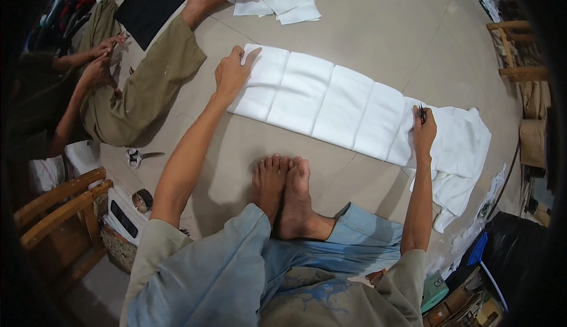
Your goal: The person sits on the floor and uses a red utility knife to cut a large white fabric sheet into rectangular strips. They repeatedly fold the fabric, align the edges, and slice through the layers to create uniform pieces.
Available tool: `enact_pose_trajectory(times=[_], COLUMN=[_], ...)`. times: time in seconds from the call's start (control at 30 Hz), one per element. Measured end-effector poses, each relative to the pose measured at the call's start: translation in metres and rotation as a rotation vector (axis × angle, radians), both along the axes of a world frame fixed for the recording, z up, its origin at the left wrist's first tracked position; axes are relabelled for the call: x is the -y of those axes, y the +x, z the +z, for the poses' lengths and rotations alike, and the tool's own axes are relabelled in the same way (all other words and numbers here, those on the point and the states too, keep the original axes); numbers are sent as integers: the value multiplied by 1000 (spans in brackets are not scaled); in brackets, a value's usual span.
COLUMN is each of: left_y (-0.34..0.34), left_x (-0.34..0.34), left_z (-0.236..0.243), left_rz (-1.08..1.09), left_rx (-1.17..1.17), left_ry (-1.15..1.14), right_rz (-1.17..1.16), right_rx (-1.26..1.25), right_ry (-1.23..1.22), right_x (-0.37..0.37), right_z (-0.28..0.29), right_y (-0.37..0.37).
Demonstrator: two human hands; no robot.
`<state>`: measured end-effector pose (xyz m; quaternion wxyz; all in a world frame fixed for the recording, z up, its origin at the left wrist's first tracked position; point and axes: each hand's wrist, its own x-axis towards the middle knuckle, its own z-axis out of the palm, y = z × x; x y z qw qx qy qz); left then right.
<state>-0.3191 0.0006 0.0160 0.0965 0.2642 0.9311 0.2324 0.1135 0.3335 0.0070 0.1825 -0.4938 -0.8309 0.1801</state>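
Left hand (232,74): grasping the left end of the white cloth (319,94)
Right hand (425,133): grasping dark snips (422,114) at the cloth, right of centre
White cloth: stretched across the frame's middle, bunched at right
Scissors (136,157): left, below a seated co-worker (142,100)

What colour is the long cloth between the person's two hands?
The long cloth is white, crossed by thin seam-like lines; it shows best in the head view.
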Motion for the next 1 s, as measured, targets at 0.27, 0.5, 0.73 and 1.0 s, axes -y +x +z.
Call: enact_pose_trajectory(times=[0.27, 0.5, 0.73, 1.0], left_y=[26, 22, 28, 5], left_x=[35, 48, 53, 31], left_z=[29, 6, 8, 1], left_rz=[234, 197, 184, 39], left_rx=[238, 148, 119, -60], left_ry=[364, 139, 209, -120], right_rz=[66, 158, 133, 125], right_rx=[-202, -2, 99, 186], right_ry=[-221, -243, -70, 82], right_x=[-13, -29, -27, -36], right_z=[23, 15, 6, -13], right_y=[-1, -8, -5, -8])
